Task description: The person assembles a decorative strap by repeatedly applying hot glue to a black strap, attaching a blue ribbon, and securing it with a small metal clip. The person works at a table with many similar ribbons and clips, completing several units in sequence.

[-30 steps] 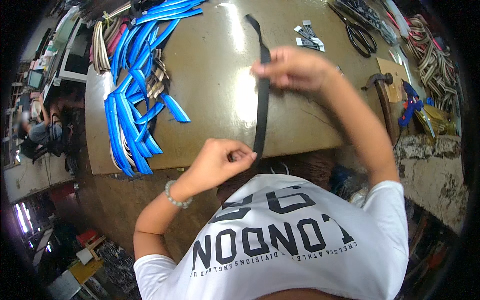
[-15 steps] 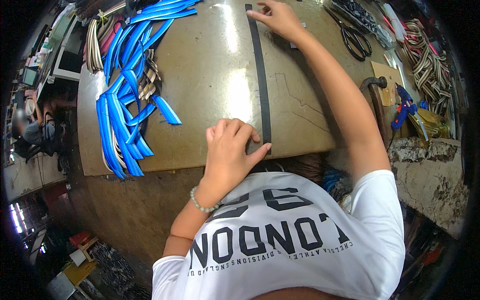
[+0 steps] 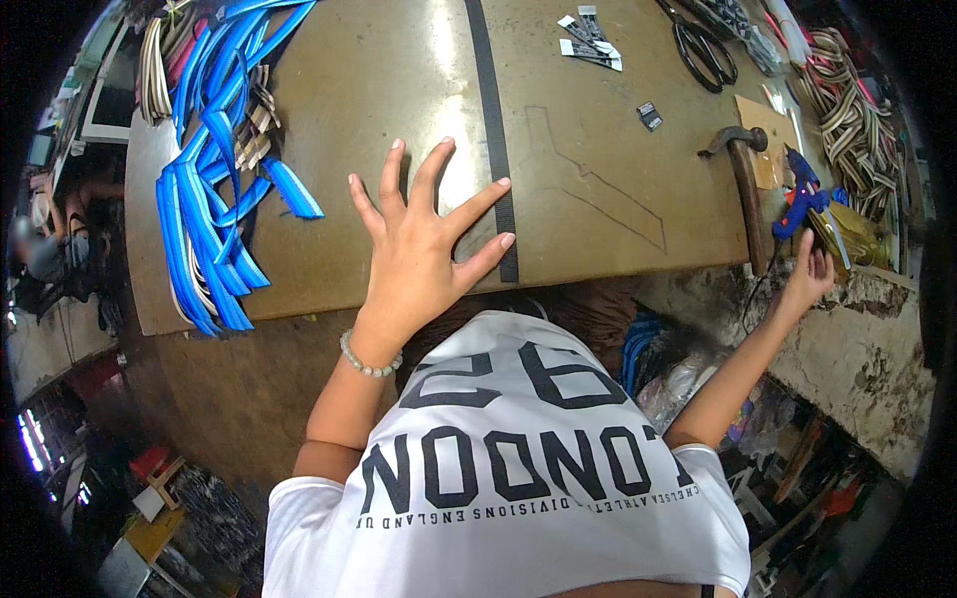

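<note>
A black strap [image 3: 491, 130] is lying straight along the tan worktable [image 3: 399, 90]. The left hand [image 3: 419, 249] is hovering spread wide, empty, beside it; the right hand [image 3: 809, 277] is reaching right, fingers curling at a blue glue gun [image 3: 797, 194] (grip unclear). Blue ribbons [image 3: 204, 189] are piling left.

Glossy brown worktable [image 3: 618, 130] — light glare; crumbling wall ledge [image 3: 857, 349].

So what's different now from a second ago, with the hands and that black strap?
Both hands let the black strap go; it now lies flat along the board. The left hand hovers spread beside its near end. The right hand swung out right to the blue glue gun. Blue ribbons, scissors and hammer stayed put.
</note>
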A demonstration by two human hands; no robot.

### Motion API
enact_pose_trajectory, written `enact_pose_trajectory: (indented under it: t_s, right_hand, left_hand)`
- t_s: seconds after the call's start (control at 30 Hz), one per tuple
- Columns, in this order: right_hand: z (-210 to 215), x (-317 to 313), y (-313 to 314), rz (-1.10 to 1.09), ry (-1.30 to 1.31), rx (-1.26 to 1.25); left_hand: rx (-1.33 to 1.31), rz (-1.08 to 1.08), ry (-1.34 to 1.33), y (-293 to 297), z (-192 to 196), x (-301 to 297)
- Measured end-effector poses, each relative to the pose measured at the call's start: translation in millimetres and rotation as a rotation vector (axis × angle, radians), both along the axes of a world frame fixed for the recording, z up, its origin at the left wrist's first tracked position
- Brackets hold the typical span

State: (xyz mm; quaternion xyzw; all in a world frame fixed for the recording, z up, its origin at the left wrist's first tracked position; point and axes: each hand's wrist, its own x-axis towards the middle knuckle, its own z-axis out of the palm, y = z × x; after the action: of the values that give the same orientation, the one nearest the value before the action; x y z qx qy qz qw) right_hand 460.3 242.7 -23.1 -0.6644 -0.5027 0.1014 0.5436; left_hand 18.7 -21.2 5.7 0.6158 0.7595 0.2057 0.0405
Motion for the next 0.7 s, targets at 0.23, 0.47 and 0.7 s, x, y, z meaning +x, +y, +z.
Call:
enact_pose_trajectory:
  t_s: [0.23, 0.47, 0.7]
  right_hand:
    - [28, -70, 51, 0.218, -0.257, -0.163]
    - [83, -220, -43, 1.104, -0.072, -0.255]
    - [79, -275, -51, 1.435, -0.480, -0.232]
  left_hand:
    - [0.020, -0.018, 0.002, -3, -2, -1]
    - [0.038, -0.012, -0.014, -3, -4, -4]
    - [0.023, -0.021, -0.044, -3, -2, -5]
